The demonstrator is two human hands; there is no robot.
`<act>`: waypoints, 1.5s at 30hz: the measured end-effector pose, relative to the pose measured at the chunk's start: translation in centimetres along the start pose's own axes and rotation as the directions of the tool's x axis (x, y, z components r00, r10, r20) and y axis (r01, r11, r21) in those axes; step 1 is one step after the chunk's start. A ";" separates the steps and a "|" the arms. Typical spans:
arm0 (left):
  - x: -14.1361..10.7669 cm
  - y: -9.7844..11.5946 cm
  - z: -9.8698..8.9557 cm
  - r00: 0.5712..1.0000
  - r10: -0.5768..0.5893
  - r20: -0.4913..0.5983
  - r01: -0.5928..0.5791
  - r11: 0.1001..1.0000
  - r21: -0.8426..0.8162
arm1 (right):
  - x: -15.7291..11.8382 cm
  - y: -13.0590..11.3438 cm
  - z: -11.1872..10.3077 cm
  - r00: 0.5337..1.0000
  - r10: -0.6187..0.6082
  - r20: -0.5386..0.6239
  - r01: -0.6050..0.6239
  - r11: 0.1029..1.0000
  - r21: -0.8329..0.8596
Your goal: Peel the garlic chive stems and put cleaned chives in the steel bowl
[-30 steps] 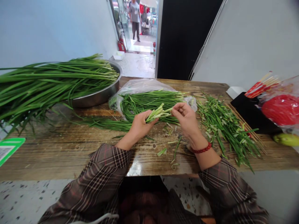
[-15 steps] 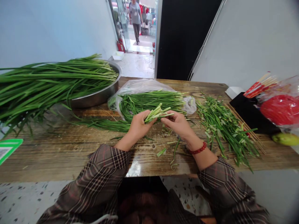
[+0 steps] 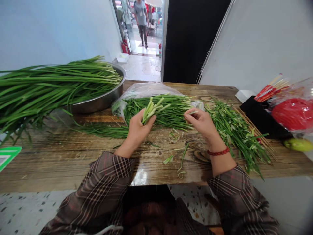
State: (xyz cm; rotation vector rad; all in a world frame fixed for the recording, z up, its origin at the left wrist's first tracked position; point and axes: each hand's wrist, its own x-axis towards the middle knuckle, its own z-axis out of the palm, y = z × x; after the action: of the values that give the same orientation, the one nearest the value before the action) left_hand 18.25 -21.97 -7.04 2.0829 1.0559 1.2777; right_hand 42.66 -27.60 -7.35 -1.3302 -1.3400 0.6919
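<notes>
My left hand (image 3: 140,130) is closed round a small bunch of garlic chives (image 3: 153,109), with the pale stem ends fanning up and to the right. Their green leaves (image 3: 107,130) trail leftward over the table. To the right, my right hand (image 3: 202,122) pinches a thin pale scrap (image 3: 194,112) between thumb and fingertips, apart from the bunch. Behind both hands, more chives (image 3: 168,106) lie in an opened clear plastic bag (image 3: 153,88). A loose heap of leaf scraps (image 3: 236,133) spreads beside my right hand.
On the left, a metal basin (image 3: 102,106) holds a big pile of chives (image 3: 61,81). Scattered trimmings (image 3: 168,159) lie on the wooden table (image 3: 97,163). A black box (image 3: 261,119) with wrapped chopsticks and a red bundle (image 3: 294,114) stand right. A person (image 3: 141,19) walks beyond the doorway.
My right hand has moved right, away from the bunch, with a pale scrap in its fingers. My left hand has shifted slightly left and tipped the stem ends more upright.
</notes>
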 end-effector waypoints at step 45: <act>-0.9 0.2 0.3 0.902 -0.020 0.432 -0.132 0.938 0.319 | -1.3 -1.7 2.2 0.873 -0.459 0.166 0.487 0.805 -0.337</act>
State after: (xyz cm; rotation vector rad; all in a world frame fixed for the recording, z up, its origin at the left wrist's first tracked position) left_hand 18.37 -22.75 -7.52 2.5160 1.0696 0.6278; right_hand 39.84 -28.59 -6.75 -1.1832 -1.8462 0.1434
